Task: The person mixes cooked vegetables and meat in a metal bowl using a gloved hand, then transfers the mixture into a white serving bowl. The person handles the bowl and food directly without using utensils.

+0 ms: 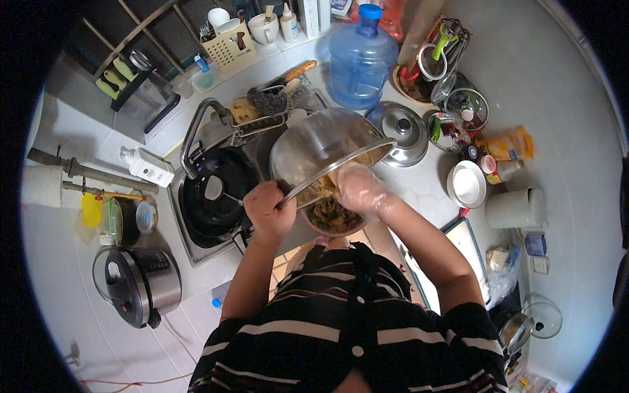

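Note:
My left hand (270,209) grips the rim of a large stainless steel mixing bowl (314,142), which is tipped on its side. A clear plastic glove covers my right hand (361,189), which is at the mouth of the tilted bowl; its fingers are partly hidden, and whether they hold anything cannot be told. Just below the tipped rim, a smaller bowl with a pinkish rim (316,231) holds mixed brown and green food (334,216), close to the front of my body.
A black wok (218,196) lies in the sink (189,255) at left, under the faucet (196,123). Behind the steel bowl stand a blue water jug (362,64) and a metal lid (413,140). White bowls (467,184) are at right, an electric pressure cooker (142,285) at far left.

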A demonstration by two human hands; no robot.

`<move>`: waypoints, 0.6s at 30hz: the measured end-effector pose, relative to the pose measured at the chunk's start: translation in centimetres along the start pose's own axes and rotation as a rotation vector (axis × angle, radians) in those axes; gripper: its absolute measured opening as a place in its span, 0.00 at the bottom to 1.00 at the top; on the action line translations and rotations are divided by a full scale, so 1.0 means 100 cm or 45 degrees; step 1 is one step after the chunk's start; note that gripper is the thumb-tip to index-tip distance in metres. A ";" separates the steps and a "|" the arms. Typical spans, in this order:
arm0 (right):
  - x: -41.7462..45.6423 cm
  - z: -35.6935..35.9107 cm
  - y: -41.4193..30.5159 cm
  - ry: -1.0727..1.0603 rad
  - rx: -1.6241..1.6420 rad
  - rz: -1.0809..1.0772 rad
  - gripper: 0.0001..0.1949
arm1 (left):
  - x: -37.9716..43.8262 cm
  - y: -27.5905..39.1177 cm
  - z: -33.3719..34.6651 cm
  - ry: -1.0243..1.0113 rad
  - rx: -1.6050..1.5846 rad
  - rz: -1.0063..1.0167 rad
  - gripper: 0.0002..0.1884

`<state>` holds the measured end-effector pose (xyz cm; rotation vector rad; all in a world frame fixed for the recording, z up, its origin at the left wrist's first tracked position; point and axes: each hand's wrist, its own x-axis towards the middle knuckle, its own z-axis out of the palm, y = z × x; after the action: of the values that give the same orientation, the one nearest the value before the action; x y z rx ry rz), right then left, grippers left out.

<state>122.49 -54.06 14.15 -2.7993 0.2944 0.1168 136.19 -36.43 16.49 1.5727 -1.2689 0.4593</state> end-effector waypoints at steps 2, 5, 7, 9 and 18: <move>0.010 -0.017 -0.002 -0.242 -0.001 0.041 0.14 | 0.006 0.004 0.000 -0.001 -0.025 0.043 0.20; 0.007 -0.011 -0.010 -0.360 -0.063 0.011 0.16 | 0.010 0.006 -0.002 0.024 -0.045 0.116 0.21; -0.007 0.015 -0.007 -0.212 0.010 -0.063 0.16 | 0.006 0.004 -0.005 0.003 -0.034 0.089 0.21; -0.015 0.026 0.000 -0.099 0.041 -0.040 0.17 | 0.004 0.002 -0.006 0.010 -0.030 0.087 0.21; -0.015 0.006 -0.004 -0.195 -0.097 0.096 0.21 | 0.000 0.002 -0.010 0.020 0.007 0.186 0.19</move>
<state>121.12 -53.25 13.84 -2.8344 0.3650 0.3653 136.32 -35.52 17.02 1.4843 -1.3768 0.5666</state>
